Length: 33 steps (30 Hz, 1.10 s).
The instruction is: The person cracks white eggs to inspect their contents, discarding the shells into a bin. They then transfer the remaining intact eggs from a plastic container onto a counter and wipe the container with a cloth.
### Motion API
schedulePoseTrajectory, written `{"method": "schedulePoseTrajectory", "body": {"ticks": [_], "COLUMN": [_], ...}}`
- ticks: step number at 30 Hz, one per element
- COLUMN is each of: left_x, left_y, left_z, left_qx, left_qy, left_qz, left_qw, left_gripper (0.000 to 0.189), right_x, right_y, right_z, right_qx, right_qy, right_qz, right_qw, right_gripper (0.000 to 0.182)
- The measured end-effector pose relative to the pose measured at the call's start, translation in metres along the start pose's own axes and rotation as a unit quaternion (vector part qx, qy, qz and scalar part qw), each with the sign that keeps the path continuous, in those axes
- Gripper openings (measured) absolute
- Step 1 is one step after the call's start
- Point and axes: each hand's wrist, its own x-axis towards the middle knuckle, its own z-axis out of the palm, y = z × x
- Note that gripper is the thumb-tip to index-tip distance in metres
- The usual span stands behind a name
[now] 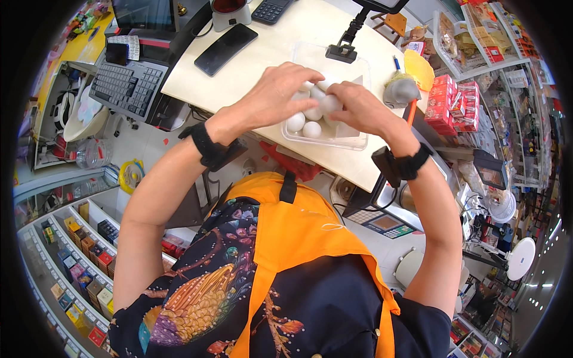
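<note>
Several smooth white balls (312,129) are in a clear plastic container (329,144) on the cream desk before me. My left hand (277,91) reaches in over the container's left side. Its fingers and thumb are spread around balls near the middle, and whether it grips one is hidden. Coming from the right, my right hand (362,107) has its fingers and thumb around one white ball (330,104). The two hands' fingertips are close together but apart. Black straps with small devices sit on both wrists.
A black smartphone (226,48) lies on the desk (179,80), near a calculator (271,10). A black clamp stand (342,51) rises behind the container. Stacked red boxes (447,105) stand at right, beside a grey rounded object (401,91). A keyboard (129,87) is at left.
</note>
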Motion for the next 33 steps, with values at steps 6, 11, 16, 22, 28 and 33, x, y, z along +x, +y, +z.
{"method": "schedulePoseTrajectory", "body": {"ticks": [6,11,16,22,28,33], "left_x": [-0.012,-0.013,-0.012,-0.01,-0.011,-0.008], "left_y": [-0.01,-0.01,-0.01,-0.01,-0.015,-0.009], "left_z": [0.016,0.019,0.018,0.016,0.018,0.015], "left_qx": [0.043,0.046,0.046,0.036,0.012,0.01], "left_qy": [-0.032,-0.037,-0.043,-0.05,-0.034,-0.028], "left_qz": [0.027,0.017,0.018,0.014,0.019,0.025], "left_qw": [0.998,0.998,0.998,0.998,0.999,0.999], "left_gripper": [0.055,0.051,0.049,0.048,0.045,0.042], "right_x": [0.012,0.007,0.003,0.011,-0.001,-0.034], "right_y": [0.008,-0.011,-0.018,-0.016,-0.032,-0.035], "right_z": [0.011,0.01,0.021,0.044,-0.013,-0.051], "right_qx": [0.124,-0.165,-0.193,-0.151,-0.024,0.57], "right_qy": [0.032,-0.033,-0.17,-0.222,-0.155,-0.072], "right_qz": [0.059,0.133,0.096,0.14,0.113,0.07], "right_qw": [0.99,0.977,0.962,0.953,0.981,0.815], "right_gripper": [0.038,0.023,0.022,0.031,0.042,0.056]}}
